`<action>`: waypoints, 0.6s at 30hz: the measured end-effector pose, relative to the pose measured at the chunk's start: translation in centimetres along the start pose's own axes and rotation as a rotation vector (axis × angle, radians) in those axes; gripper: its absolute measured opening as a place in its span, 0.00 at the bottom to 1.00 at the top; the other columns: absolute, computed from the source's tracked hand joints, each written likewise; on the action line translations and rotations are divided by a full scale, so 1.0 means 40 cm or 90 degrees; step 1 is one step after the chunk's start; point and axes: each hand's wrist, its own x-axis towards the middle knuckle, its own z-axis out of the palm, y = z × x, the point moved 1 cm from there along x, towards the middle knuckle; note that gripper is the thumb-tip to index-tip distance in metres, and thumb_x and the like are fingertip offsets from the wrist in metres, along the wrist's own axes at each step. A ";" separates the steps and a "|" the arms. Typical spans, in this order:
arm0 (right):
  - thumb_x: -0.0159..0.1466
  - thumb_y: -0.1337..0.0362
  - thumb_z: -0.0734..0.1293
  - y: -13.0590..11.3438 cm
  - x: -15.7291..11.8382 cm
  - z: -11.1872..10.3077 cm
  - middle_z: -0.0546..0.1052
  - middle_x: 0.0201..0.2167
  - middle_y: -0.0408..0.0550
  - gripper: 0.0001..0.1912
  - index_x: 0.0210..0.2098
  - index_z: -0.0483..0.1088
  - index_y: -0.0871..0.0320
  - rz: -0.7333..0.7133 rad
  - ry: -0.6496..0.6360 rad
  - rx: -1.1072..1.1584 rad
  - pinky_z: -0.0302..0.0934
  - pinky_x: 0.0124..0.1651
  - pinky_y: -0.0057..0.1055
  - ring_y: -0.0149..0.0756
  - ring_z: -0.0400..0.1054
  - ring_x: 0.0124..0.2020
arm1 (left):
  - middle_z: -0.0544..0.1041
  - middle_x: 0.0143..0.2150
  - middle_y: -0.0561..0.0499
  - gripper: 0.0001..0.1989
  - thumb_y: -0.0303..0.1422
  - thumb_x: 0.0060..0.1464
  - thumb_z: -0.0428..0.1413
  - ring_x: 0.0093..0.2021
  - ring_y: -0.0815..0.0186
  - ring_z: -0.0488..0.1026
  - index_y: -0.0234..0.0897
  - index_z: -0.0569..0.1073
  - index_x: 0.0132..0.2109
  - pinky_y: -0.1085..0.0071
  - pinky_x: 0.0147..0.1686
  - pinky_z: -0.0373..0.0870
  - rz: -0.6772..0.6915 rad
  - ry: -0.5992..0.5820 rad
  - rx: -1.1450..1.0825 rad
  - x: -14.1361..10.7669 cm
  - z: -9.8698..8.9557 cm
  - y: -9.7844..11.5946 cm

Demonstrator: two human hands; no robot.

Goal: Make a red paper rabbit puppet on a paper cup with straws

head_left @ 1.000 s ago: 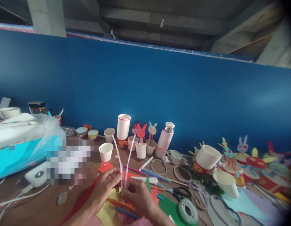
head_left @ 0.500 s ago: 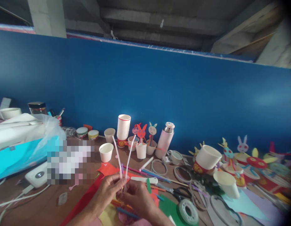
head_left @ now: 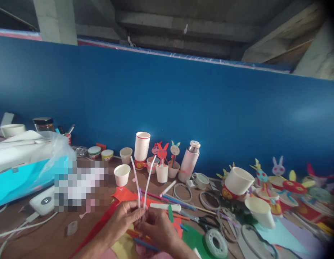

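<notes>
Two thin white straws (head_left: 147, 181) rise from between my hands, spread in a V with slightly bent tops. My left hand (head_left: 127, 216) pinches them near their lower part, thumb and fingers pressed together. Close against it, my right hand (head_left: 157, 225) has its fingers curled at the lower ends of the straws, which are hidden by the fingers. Beneath my hands lie red paper (head_left: 125, 194), yellow paper and several coloured sticks. A white plastic-handled knife or spreader (head_left: 165, 207) lies just beyond my right hand.
Behind stand a paper cup (head_left: 122, 175), a stack of cups (head_left: 142, 146), cups with paper rabbit figures (head_left: 162, 172) and a pink thermos (head_left: 189, 163). To the right are scissors (head_left: 208, 221), a tape roll (head_left: 216, 244) and more decorated cups (head_left: 260, 210). A power bank (head_left: 43, 200) lies left.
The straws have shifted very slightly and my hands stay close together on them. The camera view has moved a little; nothing else has visibly changed.
</notes>
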 end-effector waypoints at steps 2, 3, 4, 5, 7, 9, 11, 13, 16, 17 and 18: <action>0.52 0.61 0.66 0.001 0.000 0.001 0.63 0.16 0.38 0.12 0.19 0.62 0.61 0.005 0.006 0.005 0.50 0.23 0.21 0.23 0.54 0.18 | 0.67 0.17 0.55 0.13 0.39 0.48 0.54 0.18 0.71 0.64 0.34 0.70 0.24 0.77 0.21 0.58 0.008 0.008 0.003 0.000 0.002 0.000; 0.52 0.61 0.66 0.004 0.000 0.001 0.64 0.16 0.38 0.11 0.19 0.63 0.61 0.006 0.007 0.009 0.50 0.23 0.21 0.23 0.55 0.19 | 0.67 0.17 0.56 0.13 0.39 0.49 0.54 0.18 0.72 0.64 0.34 0.70 0.24 0.77 0.20 0.57 0.010 0.010 0.005 0.000 0.004 0.001; 0.52 0.61 0.65 0.007 0.001 0.002 0.65 0.17 0.38 0.10 0.20 0.64 0.61 0.006 0.009 0.014 0.50 0.23 0.21 0.23 0.55 0.19 | 0.66 0.17 0.56 0.13 0.39 0.49 0.53 0.18 0.72 0.63 0.34 0.69 0.24 0.77 0.20 0.57 0.011 0.013 0.007 0.000 0.005 0.002; 0.52 0.62 0.65 0.010 0.001 0.002 0.65 0.17 0.39 0.10 0.20 0.64 0.61 0.004 0.011 0.017 0.50 0.23 0.21 0.23 0.55 0.19 | 0.66 0.17 0.56 0.13 0.38 0.49 0.53 0.18 0.72 0.63 0.34 0.69 0.24 0.77 0.19 0.57 0.011 0.016 0.009 0.000 0.005 0.004; 0.52 0.63 0.65 0.013 0.001 -0.001 0.65 0.17 0.38 0.08 0.21 0.65 0.62 -0.007 0.012 0.023 0.50 0.23 0.21 0.23 0.55 0.19 | 0.66 0.17 0.56 0.13 0.38 0.49 0.53 0.18 0.72 0.63 0.33 0.70 0.24 0.78 0.20 0.57 0.013 0.022 0.016 0.001 0.003 0.005; 0.52 0.65 0.65 0.011 0.000 -0.006 0.66 0.18 0.38 0.06 0.22 0.67 0.62 -0.018 -0.002 0.028 0.49 0.23 0.20 0.23 0.55 0.20 | 0.67 0.16 0.55 0.13 0.38 0.49 0.53 0.18 0.72 0.64 0.33 0.70 0.24 0.77 0.20 0.58 0.016 0.032 0.019 0.003 -0.004 0.002; 0.52 0.68 0.64 0.009 -0.001 -0.013 0.66 0.18 0.38 0.04 0.23 0.70 0.62 -0.012 -0.023 0.027 0.49 0.24 0.20 0.23 0.56 0.20 | 0.68 0.16 0.55 0.13 0.38 0.49 0.54 0.18 0.71 0.64 0.33 0.71 0.25 0.77 0.20 0.59 0.012 0.035 0.008 0.007 -0.014 -0.006; 0.51 0.71 0.62 0.009 -0.001 -0.020 0.68 0.18 0.39 0.06 0.24 0.72 0.61 0.012 -0.038 0.025 0.50 0.24 0.20 0.24 0.58 0.20 | 0.69 0.16 0.54 0.12 0.38 0.48 0.54 0.17 0.71 0.65 0.33 0.71 0.26 0.77 0.20 0.59 0.007 0.037 -0.010 0.012 -0.026 -0.016; 0.50 0.72 0.61 0.014 -0.002 -0.024 0.70 0.18 0.40 0.08 0.25 0.73 0.61 0.038 -0.046 0.019 0.51 0.24 0.20 0.25 0.60 0.20 | 0.69 0.16 0.54 0.11 0.38 0.48 0.54 0.17 0.71 0.65 0.33 0.70 0.27 0.77 0.20 0.59 0.013 0.045 -0.023 0.017 -0.039 -0.027; 0.50 0.72 0.61 0.015 -0.003 -0.024 0.70 0.18 0.40 0.09 0.24 0.74 0.61 0.040 -0.047 0.012 0.52 0.24 0.20 0.25 0.60 0.20 | 0.68 0.16 0.55 0.11 0.38 0.49 0.54 0.17 0.72 0.65 0.33 0.70 0.26 0.77 0.20 0.59 0.016 0.051 -0.023 0.017 -0.041 -0.028; 0.50 0.71 0.61 0.017 -0.003 -0.024 0.70 0.18 0.40 0.09 0.24 0.74 0.60 0.042 -0.045 0.003 0.52 0.23 0.20 0.25 0.60 0.20 | 0.67 0.15 0.55 0.12 0.37 0.49 0.54 0.17 0.72 0.64 0.33 0.69 0.25 0.77 0.20 0.59 0.019 0.056 -0.021 0.017 -0.041 -0.027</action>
